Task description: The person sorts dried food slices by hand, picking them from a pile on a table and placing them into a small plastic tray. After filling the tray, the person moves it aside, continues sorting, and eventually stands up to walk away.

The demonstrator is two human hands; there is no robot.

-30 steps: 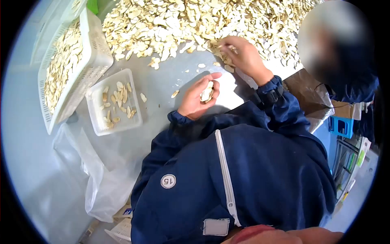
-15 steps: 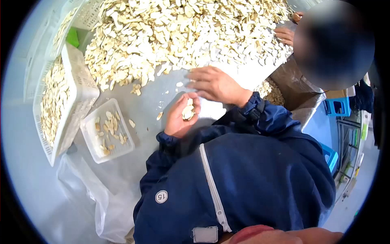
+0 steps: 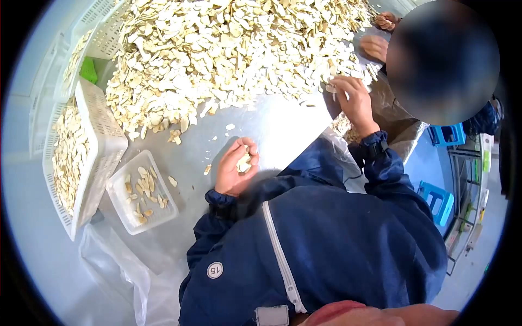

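Observation:
Pale dried slices [image 3: 217, 54] lie in a large heap across the far side of the metal table [image 3: 206, 144]. My left hand [image 3: 237, 167] is curled near the table's front edge, its fingers wrapped round a few slices [image 3: 244, 163]. My right hand [image 3: 353, 102] reaches to the right edge of the heap, above an open bag. Its fingertips are at a pale slice by the heap's edge; the fingers are bent, and whether they grip it is unclear.
A clear tray [image 3: 142, 193] with several slices sits left of my left hand. Beyond it stands a white basket [image 3: 103, 130] of slices. A lined bag [image 3: 405, 136] is at the right, near a co-worker's hands [image 3: 375, 48]. Blue stools [image 3: 436, 202] stand on the floor.
My right hand has moved away from my left hand, rightward to the heap's right edge. My left hand still holds slices. The co-worker's hands show more fully, and the view has shifted slightly.

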